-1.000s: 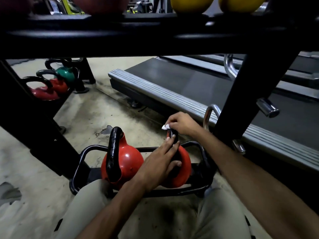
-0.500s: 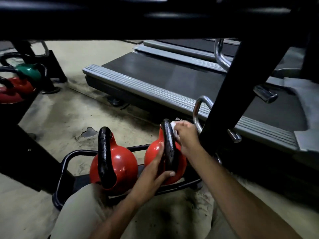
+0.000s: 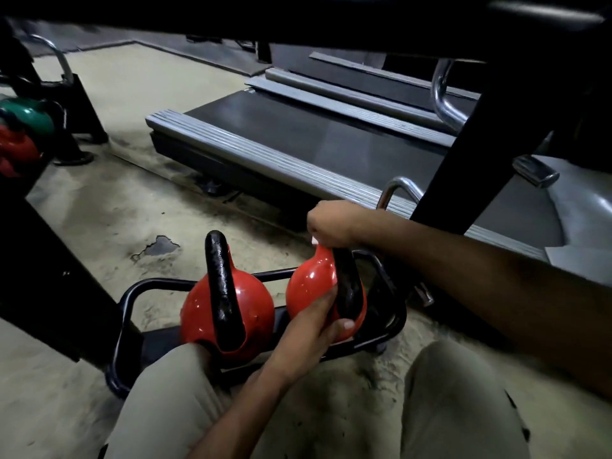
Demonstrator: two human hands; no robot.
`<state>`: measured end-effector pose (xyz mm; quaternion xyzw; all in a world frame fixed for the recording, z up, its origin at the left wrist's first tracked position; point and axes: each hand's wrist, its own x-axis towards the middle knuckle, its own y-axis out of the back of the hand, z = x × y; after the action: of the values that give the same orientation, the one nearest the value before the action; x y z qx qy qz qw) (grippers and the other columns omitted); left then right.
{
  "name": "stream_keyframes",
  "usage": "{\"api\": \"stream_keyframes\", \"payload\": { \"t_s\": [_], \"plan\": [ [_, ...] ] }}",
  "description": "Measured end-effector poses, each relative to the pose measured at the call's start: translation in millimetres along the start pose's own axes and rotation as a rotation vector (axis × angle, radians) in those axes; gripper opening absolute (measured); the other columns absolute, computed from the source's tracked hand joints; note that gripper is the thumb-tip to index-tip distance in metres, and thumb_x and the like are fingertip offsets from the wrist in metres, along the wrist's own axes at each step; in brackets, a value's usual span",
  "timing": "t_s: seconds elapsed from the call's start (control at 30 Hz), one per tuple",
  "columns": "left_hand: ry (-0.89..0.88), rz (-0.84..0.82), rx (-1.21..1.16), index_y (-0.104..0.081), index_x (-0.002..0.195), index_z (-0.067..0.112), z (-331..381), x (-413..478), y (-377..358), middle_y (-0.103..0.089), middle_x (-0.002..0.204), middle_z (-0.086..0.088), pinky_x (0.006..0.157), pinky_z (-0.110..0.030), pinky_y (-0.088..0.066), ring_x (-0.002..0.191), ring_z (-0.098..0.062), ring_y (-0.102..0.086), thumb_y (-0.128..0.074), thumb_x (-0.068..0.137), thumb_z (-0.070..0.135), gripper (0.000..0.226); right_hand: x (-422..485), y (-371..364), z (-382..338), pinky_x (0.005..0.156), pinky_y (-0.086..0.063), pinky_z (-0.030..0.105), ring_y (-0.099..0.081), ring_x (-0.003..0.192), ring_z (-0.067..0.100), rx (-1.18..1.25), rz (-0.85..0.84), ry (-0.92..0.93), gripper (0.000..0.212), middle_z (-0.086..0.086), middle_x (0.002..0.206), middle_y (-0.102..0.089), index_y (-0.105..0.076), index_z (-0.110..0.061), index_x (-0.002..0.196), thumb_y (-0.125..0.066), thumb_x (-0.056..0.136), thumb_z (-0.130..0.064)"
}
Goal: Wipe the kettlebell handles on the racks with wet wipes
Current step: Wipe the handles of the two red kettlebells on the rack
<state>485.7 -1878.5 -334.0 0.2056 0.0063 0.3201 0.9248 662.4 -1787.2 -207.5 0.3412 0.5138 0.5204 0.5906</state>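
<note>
Two red kettlebells with black handles sit on the low black rack [image 3: 132, 293] in front of my knees. The left kettlebell [image 3: 251, 303] stands untouched. My left hand [image 3: 311, 329] grips the right kettlebell [image 3: 309, 286] at the base of its handle [image 3: 346, 286]. At the top of that handle my right hand [image 3: 334, 225] is closed around a white wet wipe [image 3: 314, 240]; only a small corner of the wipe shows under the fist.
A black rack shelf [image 3: 298, 14] hangs just above my view, with a slanted black post [image 3: 463, 154] at right. A treadmill deck [image 3: 298, 144] lies behind the rack. More kettlebells, green [image 3: 29, 115] and red [image 3: 16, 150], sit at far left.
The view has shifted, so the rack sits further right. My right hand has moved from the handle's far side up onto its top. My left hand still holds the handle's base.
</note>
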Motion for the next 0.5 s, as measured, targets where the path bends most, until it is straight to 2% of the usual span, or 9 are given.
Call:
{"api": "stream_keyframes", "payload": {
  "t_s": [0.07,0.13,0.2,0.27,0.33,0.4,0.47,0.5],
  "plan": [
    [-0.018,-0.012,0.014,-0.036,0.157,0.035,2,0,1,-0.052,0.151,0.019,0.121,-0.032,-0.035,0.142,0.006,-0.042,-0.064,0.101,0.028,0.063,-3,-8,11,0.074,-0.057,0.037,-0.066,0.091,0.029,0.195,0.107,-0.108,0.016,0.004,0.089,-0.073,-0.075,-0.015,0.087,-0.06,0.085,-0.017],
    [-0.034,-0.015,0.042,-0.034,0.158,0.035,4,0,0,-0.051,0.152,0.018,0.12,-0.034,-0.036,0.143,0.005,-0.041,-0.063,0.101,0.028,0.064,-8,-20,20,0.076,-0.053,0.032,-0.068,0.092,0.025,0.449,0.286,-0.27,0.014,0.003,0.093,-0.076,-0.077,-0.016,0.086,-0.064,0.084,-0.018],
    [-0.025,-0.01,0.057,-0.033,0.159,0.036,3,1,1,-0.051,0.153,0.018,0.12,-0.035,-0.037,0.143,0.005,-0.041,-0.063,0.101,0.03,0.065,-16,-38,21,0.072,-0.048,0.028,-0.066,0.081,0.019,0.693,0.465,-0.488,0.014,0.002,0.085,-0.076,-0.078,-0.014,0.082,-0.065,0.083,-0.017],
    [-0.016,-0.006,0.068,-0.033,0.158,0.037,2,1,1,-0.05,0.153,0.019,0.12,-0.035,-0.037,0.143,0.005,-0.04,-0.062,0.101,0.032,0.064,-25,-56,15,0.062,-0.047,0.03,-0.061,0.064,0.017,0.989,0.57,-0.711,0.016,0.005,0.066,-0.07,-0.073,-0.008,0.068,-0.061,0.079,-0.012],
    [-0.019,-0.009,0.071,-0.035,0.157,0.038,3,1,2,-0.05,0.152,0.021,0.12,-0.036,-0.037,0.143,0.006,-0.04,-0.063,0.101,0.033,0.064,-34,-66,4,0.047,-0.041,0.026,-0.049,0.044,0.014,1.439,0.629,-0.838,0.022,0.007,0.052,-0.054,-0.061,-0.007,0.056,-0.06,0.078,-0.004],
    [-0.016,-0.011,0.067,-0.037,0.156,0.04,5,2,3,-0.05,0.152,0.023,0.121,-0.034,-0.037,0.142,0.008,-0.04,-0.065,0.1,0.032,0.063,-39,-69,-2,0.035,-0.029,0.016,-0.036,0.031,0.007,1.795,0.614,-0.948,0.03,0.004,0.044,-0.042,-0.051,-0.009,0.06,-0.059,0.084,0.006],
    [-0.012,-0.012,0.064,-0.037,0.156,0.04,6,2,4,-0.05,0.151,0.024,0.121,-0.033,-0.036,0.142,0.008,-0.04,-0.065,0.1,0.031,0.063,-44,-72,-2,0.029,-0.028,0.014,-0.038,0.023,0.006,1.994,0.564,-1.061,0.026,0.001,0.035,-0.044,-0.049,-0.007,0.071,-0.056,0.091,0.008],
    [-0.012,-0.013,0.067,-0.037,0.156,0.04,7,2,4,-0.05,0.152,0.024,0.121,-0.033,-0.036,0.143,0.008,-0.04,-0.065,0.101,0.031,0.063,-44,-73,-2,0.028,-0.032,0.014,-0.043,0.023,0.007,2.084,0.532,-1.074,0.019,0.003,0.039,-0.051,-0.052,-0.004,0.079,-0.054,0.094,0.008]
  ]
}}
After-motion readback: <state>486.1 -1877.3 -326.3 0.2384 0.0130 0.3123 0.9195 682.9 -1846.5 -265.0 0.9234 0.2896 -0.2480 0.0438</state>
